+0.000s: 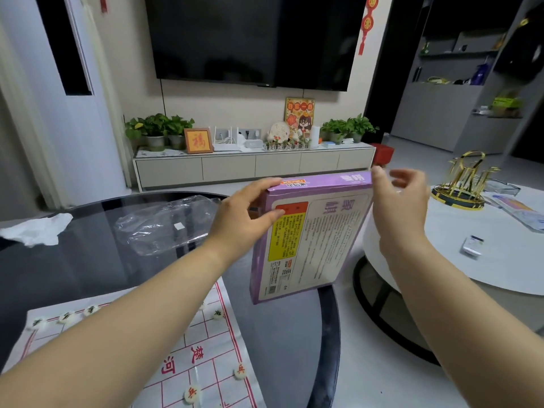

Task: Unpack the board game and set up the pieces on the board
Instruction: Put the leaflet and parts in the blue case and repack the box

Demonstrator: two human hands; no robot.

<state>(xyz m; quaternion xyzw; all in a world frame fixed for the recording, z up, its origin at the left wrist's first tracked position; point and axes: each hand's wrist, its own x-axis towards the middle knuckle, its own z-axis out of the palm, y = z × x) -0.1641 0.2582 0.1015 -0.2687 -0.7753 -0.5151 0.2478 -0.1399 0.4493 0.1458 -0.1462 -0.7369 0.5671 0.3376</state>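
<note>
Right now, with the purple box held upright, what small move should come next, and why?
Probably bring the right hand onto the purple box at its top right corner: only the left hand grips it, at the top left, while the right is open beside that corner.

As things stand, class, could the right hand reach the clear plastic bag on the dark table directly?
Probably not directly. The purple box, held up by the left hand, stands between the right hand and the plastic bag; it would have to go over.
</note>
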